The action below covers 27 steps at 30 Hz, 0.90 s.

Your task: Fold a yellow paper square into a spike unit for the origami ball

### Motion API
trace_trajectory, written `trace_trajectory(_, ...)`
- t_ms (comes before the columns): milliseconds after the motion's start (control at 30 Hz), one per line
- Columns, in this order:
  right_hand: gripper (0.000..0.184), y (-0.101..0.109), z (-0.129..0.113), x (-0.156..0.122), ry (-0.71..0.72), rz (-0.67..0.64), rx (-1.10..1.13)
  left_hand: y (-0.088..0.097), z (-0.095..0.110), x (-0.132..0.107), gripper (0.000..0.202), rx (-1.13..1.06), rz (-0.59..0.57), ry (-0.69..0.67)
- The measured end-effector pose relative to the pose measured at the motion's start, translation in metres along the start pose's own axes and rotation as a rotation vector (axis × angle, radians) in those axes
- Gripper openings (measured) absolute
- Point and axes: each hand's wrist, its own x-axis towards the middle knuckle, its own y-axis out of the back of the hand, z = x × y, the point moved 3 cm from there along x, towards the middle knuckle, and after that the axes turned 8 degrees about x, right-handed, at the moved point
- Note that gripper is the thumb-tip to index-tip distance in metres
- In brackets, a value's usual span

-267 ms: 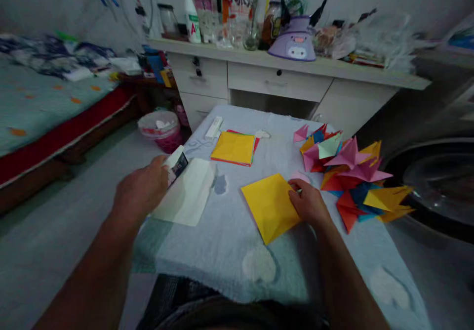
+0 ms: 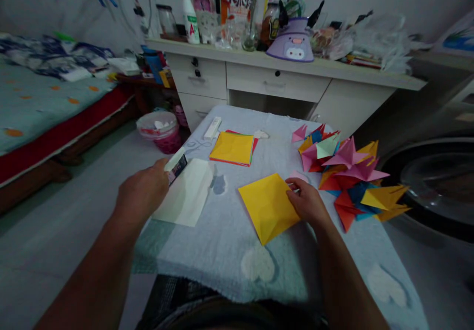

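Note:
My right hand [image 2: 306, 199] pinches the right side of a yellow origami paper square [image 2: 268, 207], which lies turned corner-on with creases near its lower corner. My left hand [image 2: 142, 189] is closed around a small flat object [image 2: 177, 168] with a white edge and a dark printed face; its kind does not show clearly. Under it lies a white sheet [image 2: 188, 194] on the cloth. Farther back sits a stack of coloured paper squares [image 2: 233, 148], yellow on top. To the right of my right hand are several folded paper cranes [image 2: 348, 172] in pink, red, orange and blue.
A pale blue cloth [image 2: 222, 251] with heart shapes covers the table. A narrow white box [image 2: 212, 128] lies at its back left. Beyond stands a white drawer cabinet [image 2: 266, 80] with bottles and a purple visor [image 2: 292, 41]. A pink bucket [image 2: 165, 135] stands on the floor at left.
Both hands hold nearly the same positions. The whole view has shifted slightly, and the yellow square sits a touch farther left in the picture.

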Motion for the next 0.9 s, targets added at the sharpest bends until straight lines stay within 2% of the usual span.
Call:
trace_trajectory(133, 0.034, -0.002, 0.001, -0.001, -0.008, -0.015, 0.145, 0.003, 0.008, -0.004, 0.045, 0.093, -0.042, -0.013)
trace_trajectory(400, 0.033, -0.005, 0.001, -0.001, -0.029, -0.027, 0.276, -0.001, 0.03, -0.013, 0.044, 0.178, -0.002, -0.1)
trace_trajectory(733, 0.032, -0.008, 0.005, -0.001, -0.036, -0.03, 0.315, -0.035, 0.046, -0.016, 0.043, 0.206, 0.192, -0.231)
trace_trajectory(900, 0.031, -0.008, 0.006, 0.0, -0.033, -0.023, 0.309, -0.043, 0.05, -0.018, 0.043, 0.206, 0.275, -0.247)
